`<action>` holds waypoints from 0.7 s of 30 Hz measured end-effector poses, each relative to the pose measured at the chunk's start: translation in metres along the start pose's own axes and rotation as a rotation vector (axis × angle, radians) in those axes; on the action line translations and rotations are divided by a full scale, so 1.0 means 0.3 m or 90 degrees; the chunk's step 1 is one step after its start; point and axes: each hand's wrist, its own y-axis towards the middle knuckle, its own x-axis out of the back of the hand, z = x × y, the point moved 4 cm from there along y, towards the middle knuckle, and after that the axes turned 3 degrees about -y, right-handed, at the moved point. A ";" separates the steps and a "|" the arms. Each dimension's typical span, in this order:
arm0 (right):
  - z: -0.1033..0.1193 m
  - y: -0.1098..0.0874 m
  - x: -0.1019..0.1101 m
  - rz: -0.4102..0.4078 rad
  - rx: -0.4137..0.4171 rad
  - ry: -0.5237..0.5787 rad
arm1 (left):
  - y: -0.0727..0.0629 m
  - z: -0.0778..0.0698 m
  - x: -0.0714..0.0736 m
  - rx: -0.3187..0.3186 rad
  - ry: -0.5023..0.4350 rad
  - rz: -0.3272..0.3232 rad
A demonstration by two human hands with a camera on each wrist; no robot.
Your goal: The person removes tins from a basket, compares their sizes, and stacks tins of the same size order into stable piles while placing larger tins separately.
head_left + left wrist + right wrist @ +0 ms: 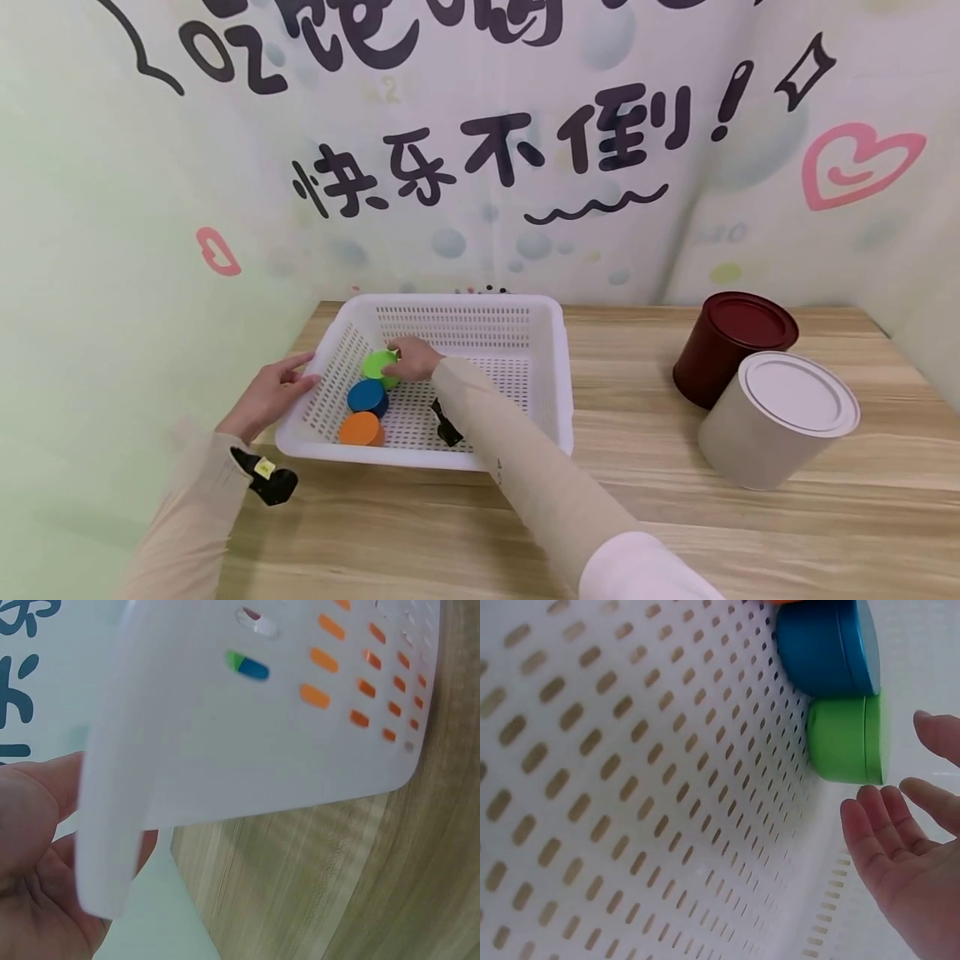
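A white backdrop [615, 250] with black lettering rises behind everything, beyond the fingers of both hands. Below the fingers and out to their right spreads the wood-grain table [750, 542]. The white basket [420, 457], with slotted walls and floor, stands on it between the left fingers, at its left rim, and the right fingers, which are inside it.

Well apart to the right of the right fingers stands the white can [757, 433], upright; the dark red can [705, 354], also upright, is just behind it and partly hidden by it.

The left hand [270, 392] grips the basket's left rim, with the thumb and fingers on either side of the lip. The right hand [412, 360] has its fingers loosely extended, with the thumb spread away, and has hold of nothing. Its fingertips are just beside the green container; I cannot tell whether they touch.

Three round lidded containers stand in a row along the basket's left side. The orange container [362, 429] is farthest from the right fingers, nearest the person. The blue container [367, 398] comes between, close against its neighbour, and the green container [378, 367] is nearest the right fingertips, partly covered by them in the head view.
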 end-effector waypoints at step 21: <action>-0.008 -0.004 -0.004 0.083 0.035 -0.076 | -0.003 -0.005 0.004 -0.006 0.012 0.002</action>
